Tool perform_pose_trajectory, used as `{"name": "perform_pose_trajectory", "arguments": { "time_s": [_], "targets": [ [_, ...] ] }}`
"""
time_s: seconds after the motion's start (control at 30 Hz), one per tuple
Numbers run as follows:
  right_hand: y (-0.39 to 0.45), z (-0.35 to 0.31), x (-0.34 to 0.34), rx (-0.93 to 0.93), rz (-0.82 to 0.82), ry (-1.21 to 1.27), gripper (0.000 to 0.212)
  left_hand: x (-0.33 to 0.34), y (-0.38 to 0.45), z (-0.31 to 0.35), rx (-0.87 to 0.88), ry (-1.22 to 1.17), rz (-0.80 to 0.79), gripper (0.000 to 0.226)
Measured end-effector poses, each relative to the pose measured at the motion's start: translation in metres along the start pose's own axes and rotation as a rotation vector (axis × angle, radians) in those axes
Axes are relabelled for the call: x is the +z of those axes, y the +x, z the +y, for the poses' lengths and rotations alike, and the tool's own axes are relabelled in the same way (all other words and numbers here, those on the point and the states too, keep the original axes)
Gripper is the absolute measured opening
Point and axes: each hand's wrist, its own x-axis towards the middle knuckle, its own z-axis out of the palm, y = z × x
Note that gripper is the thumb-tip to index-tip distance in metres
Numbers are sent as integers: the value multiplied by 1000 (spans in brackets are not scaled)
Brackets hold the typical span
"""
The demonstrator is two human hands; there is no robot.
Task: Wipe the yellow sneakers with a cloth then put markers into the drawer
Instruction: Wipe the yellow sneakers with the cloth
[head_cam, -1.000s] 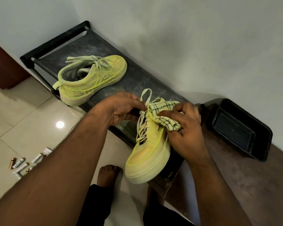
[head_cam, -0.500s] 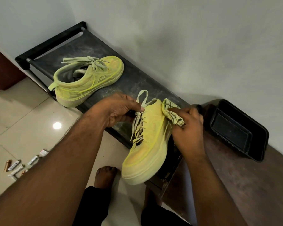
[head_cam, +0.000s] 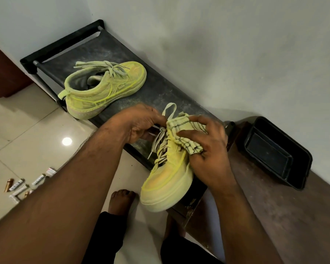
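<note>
Holding the dusty yellow canvas sneaker (head_cam: 167, 180) toe-down over the front edge of the black fabric-topped shoe rack (head_cam: 156, 86), the person gripped its heel end with the left hand (head_cam: 141, 123), fingers curled around the collar beside the loose laces. The right hand (head_cam: 208, 155) pressed a crumpled pale-yellow checked cloth (head_cam: 185, 134) against the shoe's upper side, fingers curled over the folds.

The sneaker probably handled as light and fairly stiff at its thick rubber sole, soft and yielding in the upper, so the collar grip looked a sound place to brace against rubbing. The cloth was limp and would bunch, and was best kept balled under the palm. Loose lace ends could snag in its folds.

The second yellow sneaker (head_cam: 105, 88) lay on its sole further back on the rack, well apart from the hands and greyed with dust, apparently not yet wiped.

The held shoe hung past the rack's edge above the pale tiled floor (head_cam: 27, 130) and a bare foot (head_cam: 121, 201), so a slip would drop it there. A grey wall (head_cam: 236, 54) closed off the far side. To the right, a black plastic tray (head_cam: 278, 153) sat on a brown wooden surface (head_cam: 293, 216), near the right wrist. Several small markers (head_cam: 19, 185) lay scattered on the floor at far left, partly hidden behind the left forearm. No drawer was in view.
</note>
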Motion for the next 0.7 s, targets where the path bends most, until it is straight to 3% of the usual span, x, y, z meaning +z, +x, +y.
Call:
{"name": "perform_pose_trajectory", "arguments": {
  "time_s": [0.07,0.17,0.2,0.37,0.5,0.7],
  "targets": [
    [4,3,3,46,-8,-51,55,1,-1,1,0,12,-1,17],
    [9,13,4,335,37,-146,59,-2,-1,1,-15,-3,12,5],
    [7,13,3,342,35,-157,59,-1,-2,2,-21,-3,13,3],
    [0,-2,5,29,-5,-146,57,3,-4,5,-3,35,15,5],
    [6,10,3,332,-14,-283,64,3,-5,5,-34,69,30,15],
    [-1,-1,-1,198,102,-134,64,3,-11,18,66,87,46,16]
  ]
}}
